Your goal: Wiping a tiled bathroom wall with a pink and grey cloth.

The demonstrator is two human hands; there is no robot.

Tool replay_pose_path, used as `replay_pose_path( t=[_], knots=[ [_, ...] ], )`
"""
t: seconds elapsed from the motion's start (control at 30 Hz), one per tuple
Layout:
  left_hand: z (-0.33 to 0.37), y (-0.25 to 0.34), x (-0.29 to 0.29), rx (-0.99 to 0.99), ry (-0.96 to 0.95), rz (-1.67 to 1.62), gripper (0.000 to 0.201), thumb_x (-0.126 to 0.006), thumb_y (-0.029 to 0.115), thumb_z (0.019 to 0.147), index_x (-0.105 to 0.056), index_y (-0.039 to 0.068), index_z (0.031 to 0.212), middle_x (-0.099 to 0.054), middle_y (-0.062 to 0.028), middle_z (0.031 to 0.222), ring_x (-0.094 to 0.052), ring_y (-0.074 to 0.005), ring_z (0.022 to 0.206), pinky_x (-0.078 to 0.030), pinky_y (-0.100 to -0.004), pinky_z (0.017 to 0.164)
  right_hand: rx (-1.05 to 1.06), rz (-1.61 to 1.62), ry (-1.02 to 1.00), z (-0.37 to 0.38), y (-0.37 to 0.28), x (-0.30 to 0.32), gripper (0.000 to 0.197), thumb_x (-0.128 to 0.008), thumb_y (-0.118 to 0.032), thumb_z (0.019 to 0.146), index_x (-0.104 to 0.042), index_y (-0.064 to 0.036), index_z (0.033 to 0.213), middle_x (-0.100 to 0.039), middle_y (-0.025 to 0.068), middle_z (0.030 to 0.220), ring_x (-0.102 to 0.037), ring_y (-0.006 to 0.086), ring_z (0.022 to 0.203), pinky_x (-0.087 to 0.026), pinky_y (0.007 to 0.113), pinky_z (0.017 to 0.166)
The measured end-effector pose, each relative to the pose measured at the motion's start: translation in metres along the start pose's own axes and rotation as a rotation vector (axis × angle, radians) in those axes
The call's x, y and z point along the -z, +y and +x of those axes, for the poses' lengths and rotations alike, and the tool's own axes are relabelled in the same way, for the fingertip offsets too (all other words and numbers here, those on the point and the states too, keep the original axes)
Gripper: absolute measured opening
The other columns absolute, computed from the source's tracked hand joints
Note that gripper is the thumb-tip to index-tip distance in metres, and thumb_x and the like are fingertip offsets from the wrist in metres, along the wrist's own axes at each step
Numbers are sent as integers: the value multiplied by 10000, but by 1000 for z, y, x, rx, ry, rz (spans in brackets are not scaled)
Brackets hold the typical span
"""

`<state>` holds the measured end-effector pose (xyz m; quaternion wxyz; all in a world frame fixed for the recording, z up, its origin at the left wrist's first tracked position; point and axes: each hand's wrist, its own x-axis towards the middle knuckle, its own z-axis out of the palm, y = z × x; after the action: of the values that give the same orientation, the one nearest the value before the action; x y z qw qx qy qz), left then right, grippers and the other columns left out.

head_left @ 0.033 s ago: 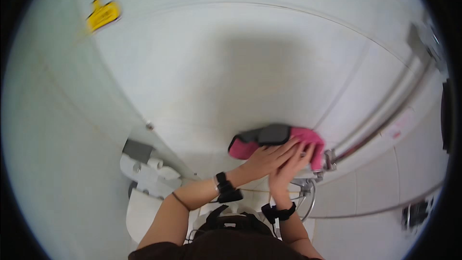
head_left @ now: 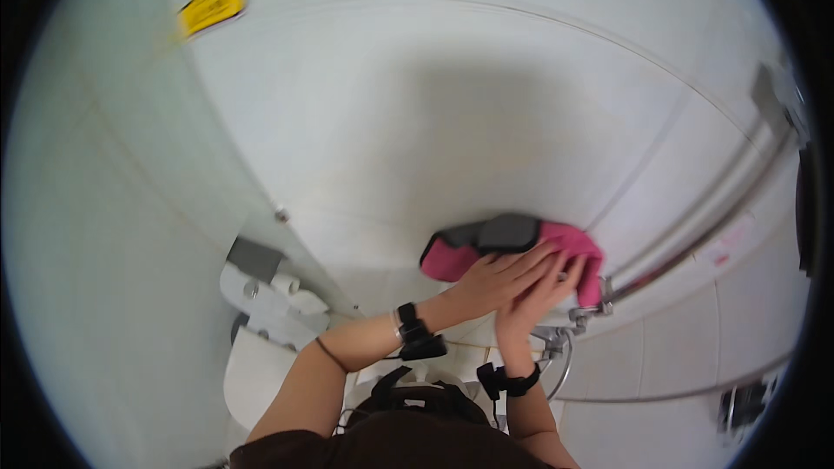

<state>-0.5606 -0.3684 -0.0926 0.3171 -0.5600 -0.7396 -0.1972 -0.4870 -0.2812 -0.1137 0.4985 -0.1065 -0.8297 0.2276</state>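
Observation:
Both hands are together on a pink and dark grey cloth point(head_left: 452, 259), low in front of the white tiled wall. My left hand point(head_left: 495, 280) reaches in from the left, its fingers slanting across the cloth and over part of the right hand. My right hand point(head_left: 532, 300) comes up from below and grips the pink part, which hangs down past its fingers. A small, round, pale spot shows between the fingers; what it is I cannot make out. Some fingertips are hidden in the folds. Just beside the cloth's right end is a metal shower tap point(head_left: 580, 320).
A silver rail point(head_left: 712, 226) runs along the right wall. At the left, behind a glass panel point(head_left: 113, 208), are a white toilet point(head_left: 252, 382) and a paper roll point(head_left: 306, 300) under a grey-topped holder point(head_left: 255, 254). A yellow sticker point(head_left: 213, 7) is at the upper left.
The whole view shifts a little, so the sticker, hands and cloth lie slightly further right. Both hands keep the same hold on the cloth.

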Motion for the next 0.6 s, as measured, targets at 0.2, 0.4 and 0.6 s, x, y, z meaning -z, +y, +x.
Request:
replay_pose_path(
  t=[0.2, 0.4, 0.6],
  knots=[
    [-22, -17, 9, 73, 190, 129, 568, -605, 173, 819, -489, 118, 1372, -438, -52, 1481, -430, -182, 1345, -418, -319, 762, 96, -30, 70, 6, -22, -29, 752, -630, -257, 894, -258, 45, 1474, -190, 314, 1523, -206, 479, 1397, -181, 579, 1109],
    [-163, -25, -22, 272, -113, 22, 585, -612, 181, 788, -498, 95, 1355, -414, -76, 1481, -385, -231, 1375, -391, -403, 949, 44, 61, -475, -114, -11, -80, 912, -672, -134, 798, -130, 46, 1509, -70, 384, 1518, -152, 555, 1390, -150, 605, 1118],
    [-159, -51, 3, 346, 56, -21, 553, -614, 151, 787, -529, 69, 1327, -371, -169, 1459, -328, -377, 1387, -223, -600, 1142, 139, 156, -597, -69, -51, -93, 896, -650, -132, 802, -140, 43, 1518, -97, 379, 1525, -223, 561, 1366, -223, 588, 1097]
  ],
)
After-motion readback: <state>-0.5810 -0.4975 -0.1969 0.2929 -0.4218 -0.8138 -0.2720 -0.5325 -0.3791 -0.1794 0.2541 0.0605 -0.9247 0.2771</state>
